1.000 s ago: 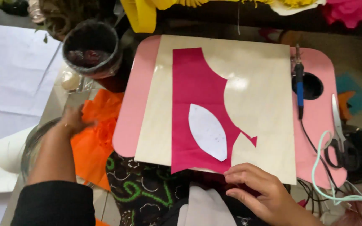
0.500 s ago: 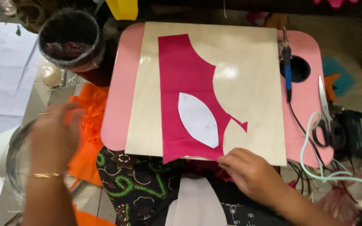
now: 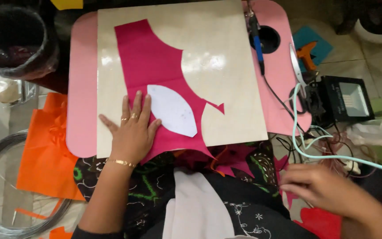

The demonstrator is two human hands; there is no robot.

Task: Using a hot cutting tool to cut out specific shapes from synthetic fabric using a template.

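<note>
We see the left hand point(image 3: 132, 129) flat, fingers spread, pressing the magenta fabric piece point(image 3: 155, 75) onto the pale board point(image 3: 217, 53), just left of the white leaf-shaped paper template point(image 3: 173, 109) lying on the fabric. The board sits on the pink worktop point(image 3: 80, 88). The right hand point(image 3: 321, 188) is blurred at near right, off the board, fingers loosely curled; we cannot tell if it grips anything. A soldering iron point(image 3: 257, 42) lies far right; orange fabric point(image 3: 45, 146) sits on the left.
</note>
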